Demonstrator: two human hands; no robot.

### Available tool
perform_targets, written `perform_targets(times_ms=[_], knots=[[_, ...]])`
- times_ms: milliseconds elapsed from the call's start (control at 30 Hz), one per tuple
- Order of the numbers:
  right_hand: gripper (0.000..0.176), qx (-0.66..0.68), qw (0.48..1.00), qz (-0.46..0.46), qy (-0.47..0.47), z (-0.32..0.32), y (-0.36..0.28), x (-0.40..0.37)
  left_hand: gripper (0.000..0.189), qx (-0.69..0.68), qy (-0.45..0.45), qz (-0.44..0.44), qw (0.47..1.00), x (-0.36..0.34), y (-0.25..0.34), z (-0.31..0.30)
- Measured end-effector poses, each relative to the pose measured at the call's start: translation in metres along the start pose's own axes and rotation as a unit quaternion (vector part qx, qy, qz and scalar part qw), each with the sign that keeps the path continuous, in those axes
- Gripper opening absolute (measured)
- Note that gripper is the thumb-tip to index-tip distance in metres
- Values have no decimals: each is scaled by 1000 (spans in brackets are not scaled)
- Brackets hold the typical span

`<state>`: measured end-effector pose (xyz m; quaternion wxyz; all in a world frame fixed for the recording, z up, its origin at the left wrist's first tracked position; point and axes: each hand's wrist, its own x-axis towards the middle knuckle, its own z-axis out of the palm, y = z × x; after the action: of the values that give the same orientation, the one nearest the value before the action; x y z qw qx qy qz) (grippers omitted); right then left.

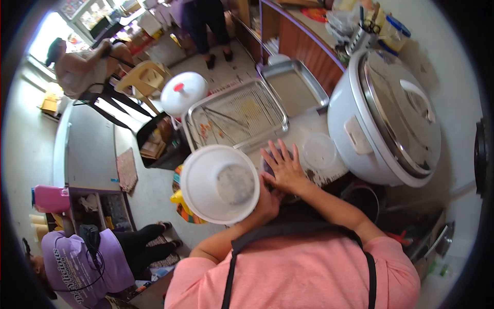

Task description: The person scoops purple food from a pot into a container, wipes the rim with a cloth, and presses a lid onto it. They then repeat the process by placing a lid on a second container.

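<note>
My left hand [266, 202] is closed on the side of a white round plastic bowl [198, 177], its mouth facing up toward me and a greyish patch showing at its bottom. My right hand [284, 167] lies palm down with fingers spread, over a dark round thing [267, 166] that it mostly covers. Just right of that hand sits a clear round plastic container [319, 151] on the white, stained counter [309, 126]. Beyond both hands is a metal tray with a wire rack [234, 116], holding tongs and orange crumbs.
A large rice cooker [355, 123] stands at right, near a second metal tray [294, 87] and a utensil holder [365, 36]. A white lidded pot [184, 93] and black bin [162, 141] are at left. Several people are around the room, one in purple [85, 262].
</note>
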<state>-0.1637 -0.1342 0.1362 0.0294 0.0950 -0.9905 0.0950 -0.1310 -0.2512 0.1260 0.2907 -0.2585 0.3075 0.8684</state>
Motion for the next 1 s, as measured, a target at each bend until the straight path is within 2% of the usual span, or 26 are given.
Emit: perform_targets(times_ms=[167,233,367,533,600,667,700,833,933,1000], knots=[[73,37,998,37,-21,-4,-5,2,43,12,-15,-21,1000,-1,1,-3],[68,15,1000,2,2,-9,-4,13,41,17,0,-48,999,-5,4,0],[62,-28,998,-46,10,14,-6,15,39,34,-60,-14,998,-14,9,4],[59,-12,998,-45,39,19,-4,14,41,27,-71,-45,996,-7,9,-3],[59,-6,999,-26,43,20,-4,16,41,114,-130,22,985,-3,4,-10],[61,47,999,-7,24,17,-2,18,41,128,-137,24,982,0,1,-16],[62,74,997,2,14,15,-1,19,41,99,-115,-9,988,1,0,-18],[68,4,998,28,53,4,10,14,43,12,-37,-93,995,-8,10,-6],[72,-29,997,63,37,5,12,8,45,5,-91,-120,989,4,5,-17],[76,-13,997,68,44,8,12,7,44,-2,-64,-112,992,-2,7,-9]])
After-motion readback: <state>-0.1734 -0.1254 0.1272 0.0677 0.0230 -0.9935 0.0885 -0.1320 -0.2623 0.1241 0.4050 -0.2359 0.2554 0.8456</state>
